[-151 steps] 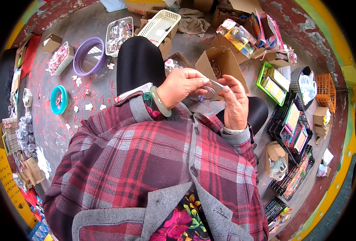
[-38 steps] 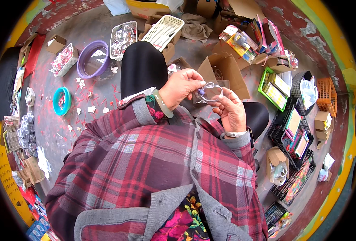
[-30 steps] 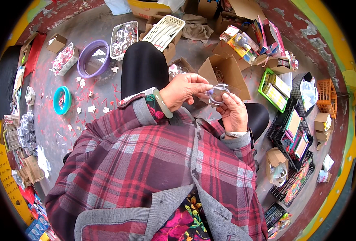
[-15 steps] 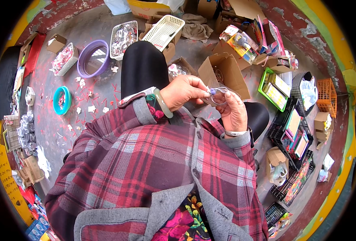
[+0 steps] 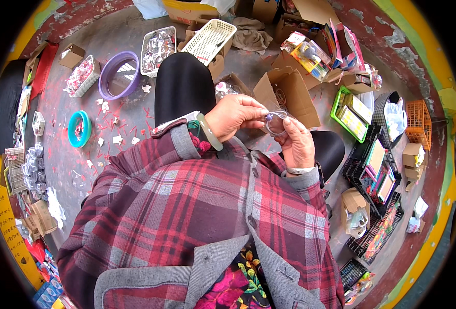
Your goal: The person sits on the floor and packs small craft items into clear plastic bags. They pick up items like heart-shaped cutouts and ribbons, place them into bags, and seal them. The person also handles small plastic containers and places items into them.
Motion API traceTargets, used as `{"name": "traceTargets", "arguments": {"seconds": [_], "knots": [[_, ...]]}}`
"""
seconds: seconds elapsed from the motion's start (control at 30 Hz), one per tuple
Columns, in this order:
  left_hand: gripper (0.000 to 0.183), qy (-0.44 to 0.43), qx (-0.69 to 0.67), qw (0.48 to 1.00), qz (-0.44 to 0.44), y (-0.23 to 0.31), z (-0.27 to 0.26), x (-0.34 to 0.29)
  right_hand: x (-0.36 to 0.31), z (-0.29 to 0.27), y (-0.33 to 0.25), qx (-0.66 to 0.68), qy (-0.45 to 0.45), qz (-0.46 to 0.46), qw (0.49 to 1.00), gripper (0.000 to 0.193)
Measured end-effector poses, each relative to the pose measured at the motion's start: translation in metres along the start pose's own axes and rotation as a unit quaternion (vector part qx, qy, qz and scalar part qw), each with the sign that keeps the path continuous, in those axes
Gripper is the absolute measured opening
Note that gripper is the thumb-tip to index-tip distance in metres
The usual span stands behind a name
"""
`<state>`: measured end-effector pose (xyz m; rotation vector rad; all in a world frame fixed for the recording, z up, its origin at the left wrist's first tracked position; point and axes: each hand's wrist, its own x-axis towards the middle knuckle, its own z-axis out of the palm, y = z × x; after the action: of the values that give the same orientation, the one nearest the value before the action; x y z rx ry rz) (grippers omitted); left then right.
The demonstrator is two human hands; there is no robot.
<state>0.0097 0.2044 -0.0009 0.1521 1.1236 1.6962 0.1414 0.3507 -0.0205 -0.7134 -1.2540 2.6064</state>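
Note:
In front of my lap, both hands work on a thin pale looped cord (image 5: pixel 282 114) with a small purple bead-like piece on it. My left hand (image 5: pixel 235 116), a pale bangle on its wrist, pinches the cord's left side by the purple piece. Thumb and fingers of my right hand (image 5: pixel 297 144) are closed on the loop's right side. Whether clear film lies inside the loop is too fine to tell. Just beyond the hands stands an open cardboard box (image 5: pixel 302 105) with some cord-like things inside. Left of it, a smaller box holds clear bags (image 5: pixel 231 88).
A purple basin (image 5: pixel 102 82), a teal bowl (image 5: pixel 88 129) and white baskets (image 5: pixel 215 33) stand on the floor at left and ahead. Small white pieces and red scraps lie scattered there. On the right are a green tray (image 5: pixel 336 108), black crates (image 5: pixel 349 170) and an orange crate (image 5: pixel 418 121).
My left fingers have shifted slightly on the cord, and the loop has turned a little. My right hand has moved slightly left and down, still holding it.

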Motion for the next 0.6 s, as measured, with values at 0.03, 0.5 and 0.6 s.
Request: {"name": "traceTargets", "arguments": {"seconds": [0.03,0.5,0.6], "knots": [[0.016,0.006,-0.001,1.000,0.004,0.000,0.000,0.000,0.000,0.000,0.001,0.004,0.006,0.000,1.000,0.022],[0.013,0.055,0.111,0.987,0.101,-0.004,0.001,0.001,-0.004,0.013,-0.006,0.005,0.029,0.018,0.999,0.019],[0.014,0.058,0.192,0.977,0.076,0.002,0.008,-0.006,-0.004,0.014,-0.007,0.000,0.032,0.026,0.999,0.017]]}}
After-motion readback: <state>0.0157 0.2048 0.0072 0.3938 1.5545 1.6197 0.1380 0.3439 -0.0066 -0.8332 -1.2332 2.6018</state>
